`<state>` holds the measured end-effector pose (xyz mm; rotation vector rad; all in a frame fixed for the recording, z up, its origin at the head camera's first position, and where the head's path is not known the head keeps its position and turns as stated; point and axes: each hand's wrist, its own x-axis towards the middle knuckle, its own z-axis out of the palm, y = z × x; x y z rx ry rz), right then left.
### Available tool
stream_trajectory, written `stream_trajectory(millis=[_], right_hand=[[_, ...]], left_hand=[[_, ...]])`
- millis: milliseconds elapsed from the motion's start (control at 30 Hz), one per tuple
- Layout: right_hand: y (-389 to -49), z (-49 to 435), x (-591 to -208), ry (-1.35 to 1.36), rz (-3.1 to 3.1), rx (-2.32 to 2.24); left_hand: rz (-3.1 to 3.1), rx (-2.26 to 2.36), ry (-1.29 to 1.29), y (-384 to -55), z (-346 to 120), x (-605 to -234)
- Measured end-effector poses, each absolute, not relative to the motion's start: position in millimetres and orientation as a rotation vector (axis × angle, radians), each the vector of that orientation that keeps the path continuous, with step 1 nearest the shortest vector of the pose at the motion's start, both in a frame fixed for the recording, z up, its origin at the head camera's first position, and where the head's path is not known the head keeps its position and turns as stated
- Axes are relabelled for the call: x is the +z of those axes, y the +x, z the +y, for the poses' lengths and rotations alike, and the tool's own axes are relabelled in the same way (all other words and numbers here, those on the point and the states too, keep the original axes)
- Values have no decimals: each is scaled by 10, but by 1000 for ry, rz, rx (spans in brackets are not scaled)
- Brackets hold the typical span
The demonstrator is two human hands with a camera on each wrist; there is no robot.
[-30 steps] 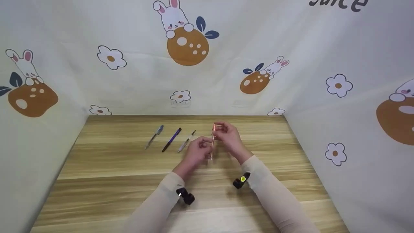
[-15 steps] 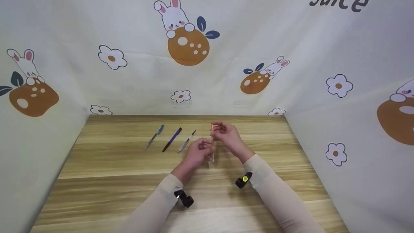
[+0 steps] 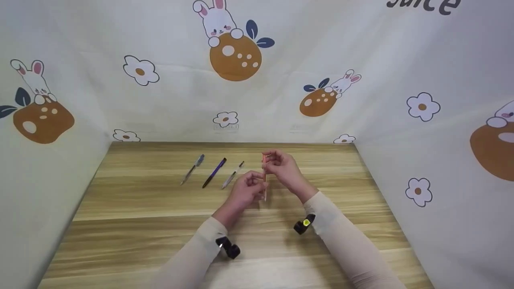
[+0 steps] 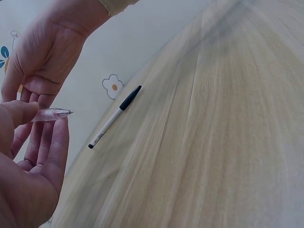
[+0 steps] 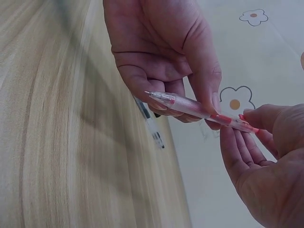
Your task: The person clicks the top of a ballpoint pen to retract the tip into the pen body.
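A slim pen with a frosted barrel, clear tip and red upper part (image 5: 190, 105) is held off the table between both hands. My left hand (image 3: 245, 188) pinches it around the barrel, thumb on one side and fingers on the other. At the red end, my right hand (image 3: 281, 165) holds it between thumb and fingers. The bare metal point (image 4: 70, 112) sticks out past the left fingers. To the left lie a grey-blue pen (image 3: 192, 169), a purple pen (image 3: 214, 172) and a clear pen with a dark end (image 3: 233, 175).
The wood-grain table (image 3: 140, 241) is bordered by a pale cloth backdrop (image 3: 172, 100) printed with rabbits, oranges and flowers. A white pen with a black end (image 4: 116, 116) lies on the table in the left wrist view. Each sleeve carries a small black wrist camera (image 3: 228, 247).
The held pen has tilted slightly, its point now a little lower and to the right. Both hands keep hold of it and have barely shifted. The loose pens stay put.
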<state>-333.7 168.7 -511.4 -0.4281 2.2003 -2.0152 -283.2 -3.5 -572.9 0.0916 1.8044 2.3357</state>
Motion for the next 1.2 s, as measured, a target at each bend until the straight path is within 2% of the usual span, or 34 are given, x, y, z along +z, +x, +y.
stream_trajectory(millis=[1200], right_hand=[[-3318,1681,-5172,-423,2246,-2067]], left_hand=[[1881,2329,117,-2829,-23,-5700]])
